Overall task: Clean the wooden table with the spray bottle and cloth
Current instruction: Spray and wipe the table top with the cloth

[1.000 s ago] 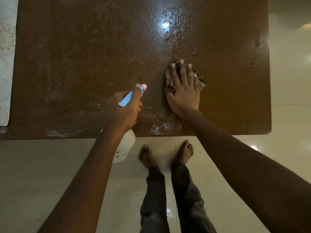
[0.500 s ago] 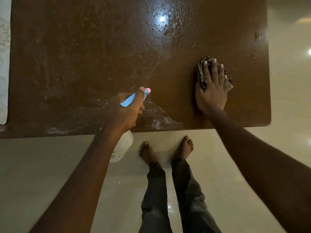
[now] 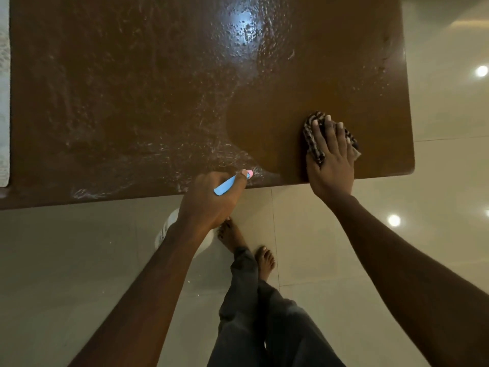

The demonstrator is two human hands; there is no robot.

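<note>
The brown wooden table (image 3: 132, 88) fills the upper part of the view, wet and streaked with spray on its left and middle, dull and wiped at the right. My right hand (image 3: 330, 160) presses flat, fingers straight, on a dark checked cloth (image 3: 313, 140) near the table's front right corner. My left hand (image 3: 211, 200) grips the spray bottle (image 3: 165, 230) at the front edge; its blue trigger and pink nozzle stick out above the fingers, and its white body hangs below the table edge, mostly hidden by my arm.
A white lace cloth (image 3: 4, 102) lies along the table's left edge. Below the table is glossy pale tiled floor (image 3: 79, 260) with light reflections. My bare feet (image 3: 248, 247) and dark trousers stand close to the front edge.
My right hand has slid the cloth rightward and toward the front edge, leaving a wiped patch behind it. The left hand with the bottle has drawn back to the table's front edge.
</note>
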